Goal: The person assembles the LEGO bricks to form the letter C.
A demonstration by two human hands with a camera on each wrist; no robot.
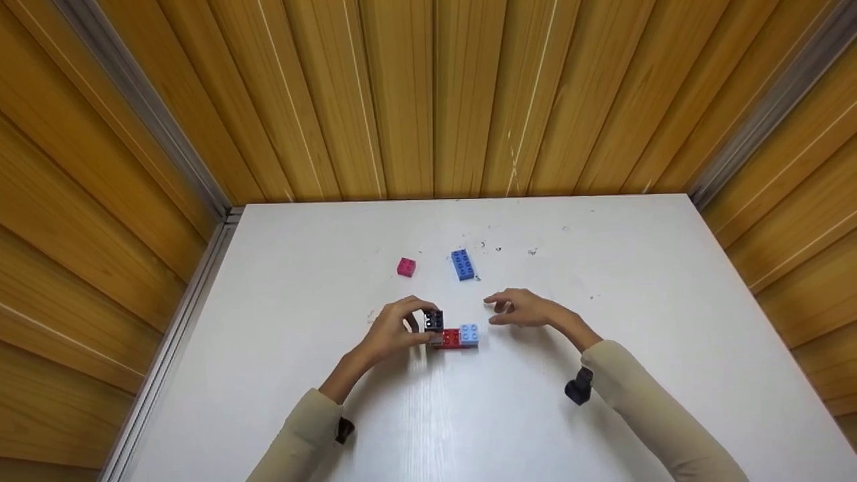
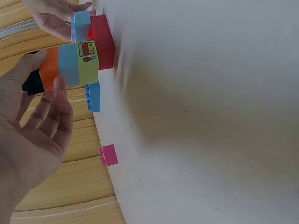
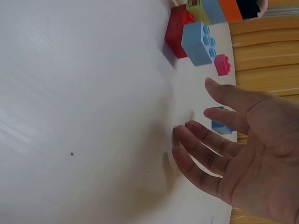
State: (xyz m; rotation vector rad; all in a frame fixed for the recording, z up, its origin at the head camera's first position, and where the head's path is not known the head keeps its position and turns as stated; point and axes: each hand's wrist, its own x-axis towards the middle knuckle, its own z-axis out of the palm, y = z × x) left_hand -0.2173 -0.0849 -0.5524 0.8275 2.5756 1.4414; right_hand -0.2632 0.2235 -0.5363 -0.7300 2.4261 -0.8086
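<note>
My left hand (image 1: 395,328) pinches a small tower of toy building bricks near its top, thumb on one side and fingers on the other. From the top down, the left wrist view shows a black brick (image 2: 32,82), an orange brick (image 2: 49,70), a blue-grey brick (image 2: 69,65) and a lime brick (image 2: 88,65) with a printed picture. The tower stands at the left end of a red brick (image 1: 450,338); a light blue brick (image 1: 469,333) sits on its right end. To the right, my right hand (image 1: 522,308) hovers with loosely bent fingers, holding nothing.
Farther back on the white table (image 1: 301,268) lie a small pink brick (image 1: 406,267) and a longer blue brick (image 1: 462,264). Dark specks dot the surface near the blue one. Wood-patterned panels (image 1: 428,100) rise behind the table.
</note>
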